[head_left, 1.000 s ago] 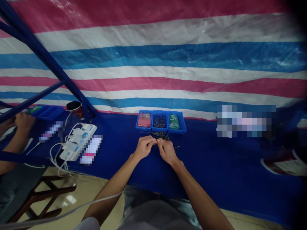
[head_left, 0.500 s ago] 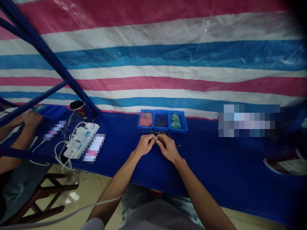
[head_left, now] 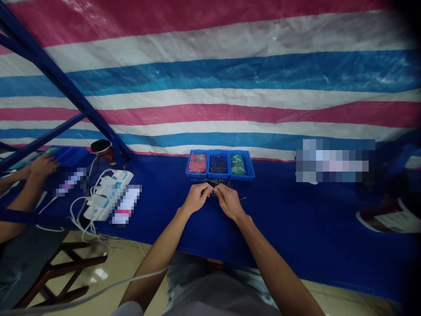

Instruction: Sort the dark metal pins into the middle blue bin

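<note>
My left hand point(head_left: 198, 197) and my right hand point(head_left: 229, 201) meet fingertip to fingertip above the blue table, both closed in a pinch. Whatever lies between the fingers is too small and too hidden to name. Just beyond them a loose pile of thin dark metal pins point(head_left: 219, 181) lies on the table, partly covered by my hands. Behind the pile stand three joined blue bins: the left bin point(head_left: 188, 171) has a pink card and small pieces, the middle bin point(head_left: 217, 176) several thin metal pins, and the right bin point(head_left: 251, 169) a green card with small pale pieces.
To the left are a white power strip point(head_left: 123, 177) with tangled cables, a blurred-out phone-like item point(head_left: 126, 204) and a dark cup point(head_left: 104, 151). A co-worker's hand point(head_left: 44, 166) works beyond the blue metal frame point(head_left: 66, 85). A dark red and white container point(head_left: 391, 217) lies at the right.
My view has shifted slightly. My hands stay together, with the right fingers turned and straightened a little against the left. The co-worker's hand has moved slightly.
</note>
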Demonstrator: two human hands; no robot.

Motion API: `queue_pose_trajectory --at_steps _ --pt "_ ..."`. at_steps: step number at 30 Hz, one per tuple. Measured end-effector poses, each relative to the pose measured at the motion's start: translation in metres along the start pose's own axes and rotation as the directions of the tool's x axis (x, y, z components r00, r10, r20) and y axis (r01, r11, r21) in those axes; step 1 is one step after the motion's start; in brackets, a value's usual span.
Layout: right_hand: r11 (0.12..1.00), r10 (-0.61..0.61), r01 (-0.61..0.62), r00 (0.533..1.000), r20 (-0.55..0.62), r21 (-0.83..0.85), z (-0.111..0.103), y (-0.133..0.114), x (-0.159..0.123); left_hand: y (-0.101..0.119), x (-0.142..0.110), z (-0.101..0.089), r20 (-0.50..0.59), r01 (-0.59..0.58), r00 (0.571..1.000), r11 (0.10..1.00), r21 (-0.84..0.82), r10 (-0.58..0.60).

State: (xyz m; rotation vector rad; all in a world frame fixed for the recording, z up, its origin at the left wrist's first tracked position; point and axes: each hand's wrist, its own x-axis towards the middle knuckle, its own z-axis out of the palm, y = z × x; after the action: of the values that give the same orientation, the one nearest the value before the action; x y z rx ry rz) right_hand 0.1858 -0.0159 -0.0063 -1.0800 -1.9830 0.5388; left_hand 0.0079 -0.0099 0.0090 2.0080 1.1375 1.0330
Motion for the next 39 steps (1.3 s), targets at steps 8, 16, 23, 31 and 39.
queue_pose_trajectory --at_steps 8,16,23,31,39 --pt "0.996 0.033 -0.035 0.999 -0.021 -0.076 0.001 -0.001 0.0 -0.003 0.001 0.001 -0.008 -0.002 1.0 1.0 -0.003 0.002" --pt "0.986 0.06 -0.065 0.998 -0.035 -0.153 0.004 0.001 0.0 -0.006 0.001 0.004 -0.027 -0.012 1.0 1.0 -0.027 0.011" --pt "0.98 0.09 -0.093 0.996 -0.029 -0.175 0.004 0.004 0.0 -0.008 0.0 0.006 -0.03 -0.013 0.999 0.999 -0.037 0.012" --pt "0.994 0.111 -0.11 0.994 -0.015 0.028 -0.008 -0.003 0.001 -0.009 0.001 0.005 -0.093 -0.008 0.996 1.0 -0.027 0.006" --pt "0.997 0.038 -0.035 0.998 -0.044 0.062 -0.007 -0.002 0.002 -0.007 0.001 0.004 -0.094 0.002 0.996 1.0 -0.022 -0.004"
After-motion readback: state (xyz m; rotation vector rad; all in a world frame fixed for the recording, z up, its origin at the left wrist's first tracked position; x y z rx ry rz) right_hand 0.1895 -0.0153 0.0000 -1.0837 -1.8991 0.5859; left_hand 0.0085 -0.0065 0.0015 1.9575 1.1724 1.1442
